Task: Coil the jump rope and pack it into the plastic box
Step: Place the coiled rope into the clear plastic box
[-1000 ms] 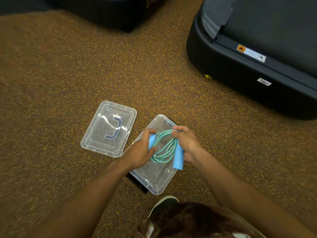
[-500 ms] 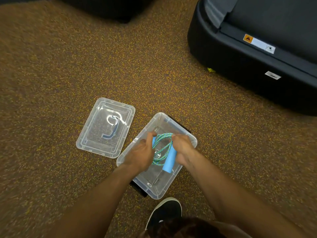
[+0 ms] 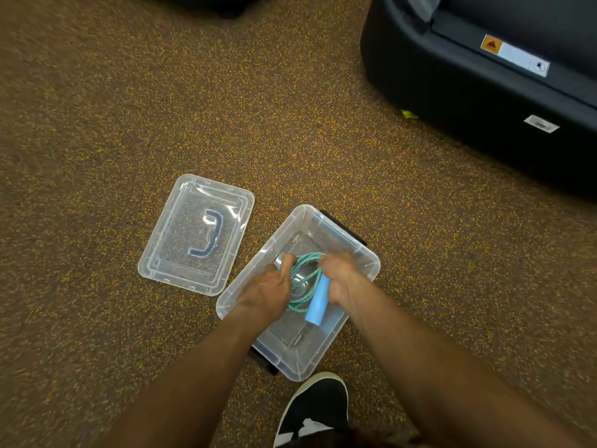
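A clear plastic box (image 3: 363,250) stands open on the speckled brown floor, below centre. Inside it lies the coiled jump rope (image 3: 306,279), a green-blue cord with light blue handles. My left hand (image 3: 268,291) grips the left side of the coil, covering one handle. My right hand (image 3: 340,276) holds the right side, next to the other blue handle (image 3: 316,303), which points toward me. Both hands are down inside the box.
The box's clear lid (image 3: 197,234) with a blue handle lies flat to the left of the box. A large black machine base (image 3: 484,88) fills the upper right. My black shoe (image 3: 315,405) is just in front of the box.
Both hands have lowered the coiled rope from above the box down into it. The view has shifted slightly.
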